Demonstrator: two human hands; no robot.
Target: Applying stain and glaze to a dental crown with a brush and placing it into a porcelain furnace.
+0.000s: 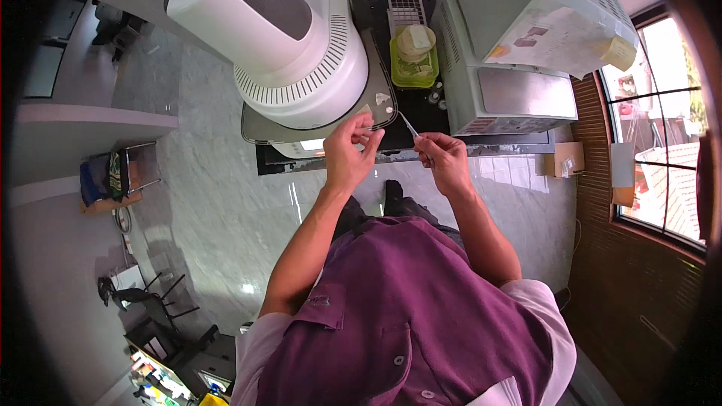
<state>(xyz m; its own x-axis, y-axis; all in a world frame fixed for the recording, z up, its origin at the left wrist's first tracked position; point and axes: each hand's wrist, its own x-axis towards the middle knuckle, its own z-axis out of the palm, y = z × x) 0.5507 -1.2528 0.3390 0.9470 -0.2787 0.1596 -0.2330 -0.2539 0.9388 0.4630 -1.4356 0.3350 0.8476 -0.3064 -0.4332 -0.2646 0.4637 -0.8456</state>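
My right hand [444,156] pinches a slim pale metal tool [411,127], perhaps tweezers, whose thin tip points up and left toward the rim of a grey tray [263,128]. My left hand [350,152] is at the tray's front edge, its fingers curled with the fingertips close together. Whatever they hold, if anything, is too small to make out. Two small white pieces [382,98] lie on the tray just beyond the tool's tip. The tray surrounds the round base of a large white machine [323,75] with dark vent slots.
A yellow-green basket [426,80] holds stacked pale round pieces [414,43] on the black bench top. Behind it is a white keypad-like panel [406,11]. Small metal cylinders [435,96] stand near a grey box-shaped machine [519,98] at right. A cardboard box [562,159] sits beyond the bench.
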